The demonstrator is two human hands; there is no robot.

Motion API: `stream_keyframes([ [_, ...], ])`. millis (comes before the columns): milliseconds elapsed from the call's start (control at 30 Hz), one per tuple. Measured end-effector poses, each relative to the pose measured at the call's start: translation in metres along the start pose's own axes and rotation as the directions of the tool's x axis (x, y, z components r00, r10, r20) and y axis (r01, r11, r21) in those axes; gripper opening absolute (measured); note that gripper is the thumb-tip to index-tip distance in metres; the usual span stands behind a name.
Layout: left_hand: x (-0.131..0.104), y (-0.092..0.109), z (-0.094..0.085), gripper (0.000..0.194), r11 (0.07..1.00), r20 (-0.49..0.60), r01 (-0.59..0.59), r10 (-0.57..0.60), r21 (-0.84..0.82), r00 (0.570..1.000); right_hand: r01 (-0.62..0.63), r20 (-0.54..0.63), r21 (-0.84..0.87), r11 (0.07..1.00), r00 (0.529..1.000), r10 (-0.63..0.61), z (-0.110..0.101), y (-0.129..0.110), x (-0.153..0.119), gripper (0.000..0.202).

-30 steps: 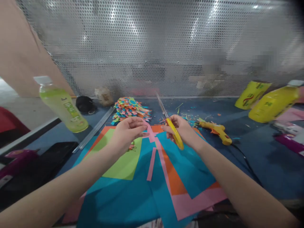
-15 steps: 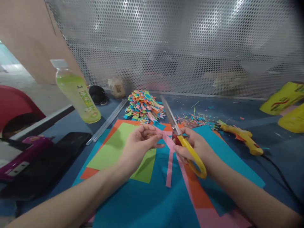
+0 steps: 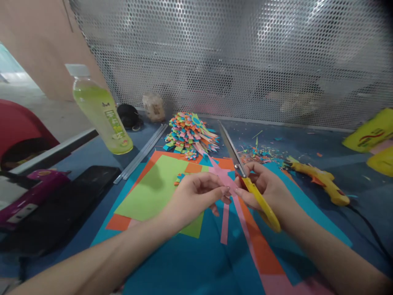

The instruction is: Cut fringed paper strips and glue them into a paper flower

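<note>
My right hand point(image 3: 270, 188) is closed around yellow-handled scissors point(image 3: 259, 200), their blades pointing up and away, toward the back of the table. Its thumb and fingertips also meet a pink paper piece point(image 3: 225, 175) between the hands. With thumb and fingers pinched, my left hand point(image 3: 196, 196) holds the near edge of that paper; the exact grip is partly hidden. Below the fingers a narrow pink strip point(image 3: 225, 229) extends toward me over the blue sheet point(image 3: 190, 266). A green sheet point(image 3: 147, 188) lies under and left of my left hand.
Fringed multicoloured paper flowers point(image 3: 190, 133) are heaped behind the sheets, with paper scraps point(image 3: 260, 153) to their right. A corded yellow glue gun point(image 3: 322, 180) lies at right. Leftward are a drink bottle point(image 3: 101, 114), clear glue sticks point(image 3: 143, 151) and a black phone-like slab point(image 3: 76, 205).
Both hands have shifted slightly right in view, with the scissors and pink paper. My left fingers have moved closer to the right hand. A small multicoloured paper piece now shows on the green sheet.
</note>
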State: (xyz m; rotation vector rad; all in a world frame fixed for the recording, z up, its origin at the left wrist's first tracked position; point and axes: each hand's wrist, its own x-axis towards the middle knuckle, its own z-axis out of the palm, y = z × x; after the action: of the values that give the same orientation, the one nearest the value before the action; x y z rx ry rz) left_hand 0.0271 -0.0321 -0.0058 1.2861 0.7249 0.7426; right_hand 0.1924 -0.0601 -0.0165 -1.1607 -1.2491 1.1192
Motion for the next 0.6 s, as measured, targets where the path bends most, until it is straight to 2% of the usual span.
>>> stream_keyframes([
  [267, -0.0019, 0.003, 0.0009, 0.011, 0.998, -0.034, -0.041, 0.042, 0.038, 0.999, 0.044, -0.004, -0.04, 0.998, 0.999, -0.044, -0.0027, 0.0021, 0.0023, 0.032],
  [433, -0.0031, 0.003, 0.0017, 0.01, 0.995, -0.025, -0.032, 0.034, 0.092, 0.999, 0.001, 0.052, -0.05, 0.999, 0.999, 0.001, 0.0011, -0.001, -0.0005, 0.03],
  [600, -0.0042, 0.0022, 0.0033, 0.009, 0.999, -0.018, -0.042, 0.042, 0.032, 0.999, -0.036, 0.021, -0.033, 0.999, 0.999, 0.036, 0.0061, -0.0043, -0.0046, 0.032],
])
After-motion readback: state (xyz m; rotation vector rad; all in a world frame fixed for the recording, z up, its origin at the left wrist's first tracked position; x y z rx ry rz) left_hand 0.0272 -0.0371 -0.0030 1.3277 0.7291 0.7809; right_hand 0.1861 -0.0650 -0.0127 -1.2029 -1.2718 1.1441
